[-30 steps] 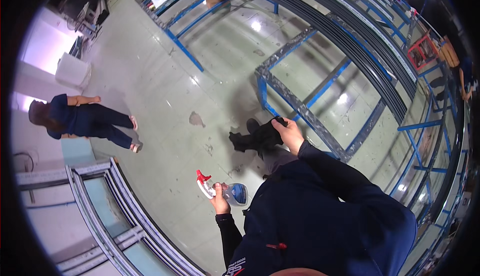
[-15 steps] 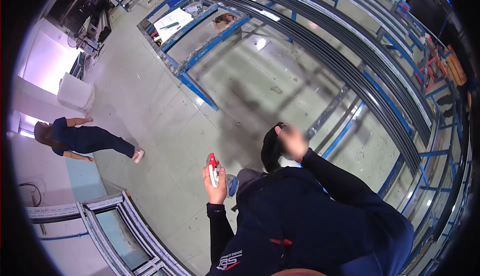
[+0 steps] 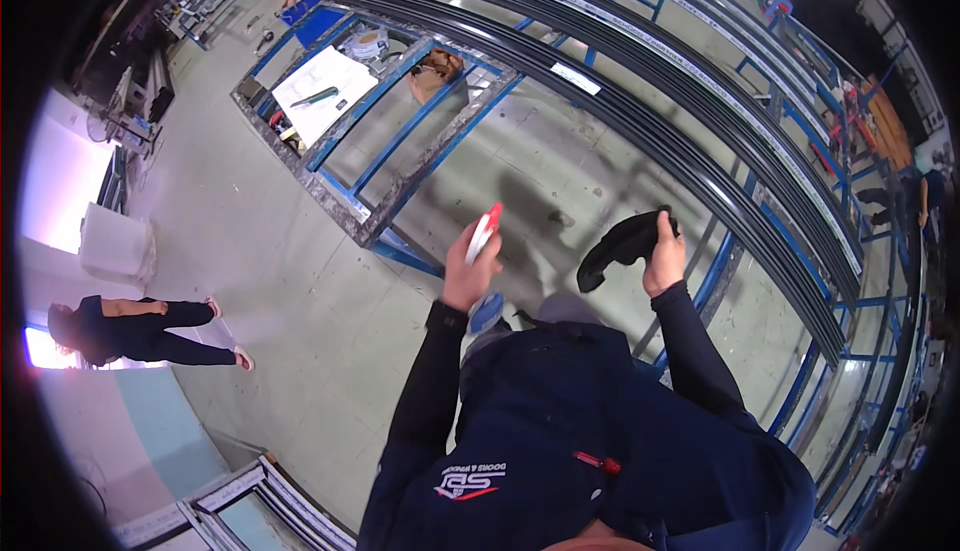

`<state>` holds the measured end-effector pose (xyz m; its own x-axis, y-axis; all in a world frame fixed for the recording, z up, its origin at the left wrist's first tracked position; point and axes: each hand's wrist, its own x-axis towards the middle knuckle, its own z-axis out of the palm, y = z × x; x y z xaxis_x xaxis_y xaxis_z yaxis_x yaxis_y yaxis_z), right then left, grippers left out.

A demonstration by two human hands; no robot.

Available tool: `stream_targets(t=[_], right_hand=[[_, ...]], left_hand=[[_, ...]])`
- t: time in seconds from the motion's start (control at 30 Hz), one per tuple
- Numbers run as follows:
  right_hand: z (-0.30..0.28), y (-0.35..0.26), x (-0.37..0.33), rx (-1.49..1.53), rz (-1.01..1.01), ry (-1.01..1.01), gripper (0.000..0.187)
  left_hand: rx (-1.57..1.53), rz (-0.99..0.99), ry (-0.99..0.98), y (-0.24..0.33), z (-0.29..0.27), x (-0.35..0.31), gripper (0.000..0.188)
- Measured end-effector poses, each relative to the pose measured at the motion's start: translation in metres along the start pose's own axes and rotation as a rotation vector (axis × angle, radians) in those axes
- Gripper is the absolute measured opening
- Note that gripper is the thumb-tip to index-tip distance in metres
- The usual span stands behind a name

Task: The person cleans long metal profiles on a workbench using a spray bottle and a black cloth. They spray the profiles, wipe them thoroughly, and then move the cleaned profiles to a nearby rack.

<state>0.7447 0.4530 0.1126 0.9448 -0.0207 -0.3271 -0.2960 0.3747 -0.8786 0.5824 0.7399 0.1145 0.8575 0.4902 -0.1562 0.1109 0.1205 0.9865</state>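
Red-and-white spray head (image 3: 483, 236), black cloth (image 3: 625, 248), navy shirt (image 3: 545, 406), white paper (image 3: 340, 76)

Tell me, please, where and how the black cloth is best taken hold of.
Probably grip the cloth by its free lower-left end, coming from the left with a thumb-and-finger pinch: the right hand holds its upper right, and the rest droops leftward, soft-looking. The left hand, though, is holding the bottle.

the spray bottle (image 3: 487, 314) looks like smooth plastic, its trigger head (image 3: 484, 234) opaque; the black cloth (image 3: 622, 246) is matt. long black profiles (image 3: 660, 136) look smooth and glossy, the painted blue metal frame (image 3: 440, 158) scuffed and rough, the paper sheets (image 3: 335, 77) matt, the tiled floor (image 3: 300, 281) shiny.
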Motion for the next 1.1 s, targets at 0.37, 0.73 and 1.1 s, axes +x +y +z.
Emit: stream_targets(t=[0.37, 0.73, 1.1], right_hand=[[0.075, 0.01, 0.11, -0.071, -0.08, 0.155, 0.027], [0.192, 0.047, 0.269, -1.003, -0.289, 0.149, 0.045], [0.246, 0.112, 0.31, -1.411, -0.508, -0.116, 0.021]], left_hand=[[0.039, -0.043, 0.084, -0.023, 0.061, 0.331, 0.037], [-0.021, -0.264, 0.154, -0.053, 0.075, 0.452, 0.03], [-0.16, -0.638, 0.0, -0.014, 0.026, 0.486, 0.023]])
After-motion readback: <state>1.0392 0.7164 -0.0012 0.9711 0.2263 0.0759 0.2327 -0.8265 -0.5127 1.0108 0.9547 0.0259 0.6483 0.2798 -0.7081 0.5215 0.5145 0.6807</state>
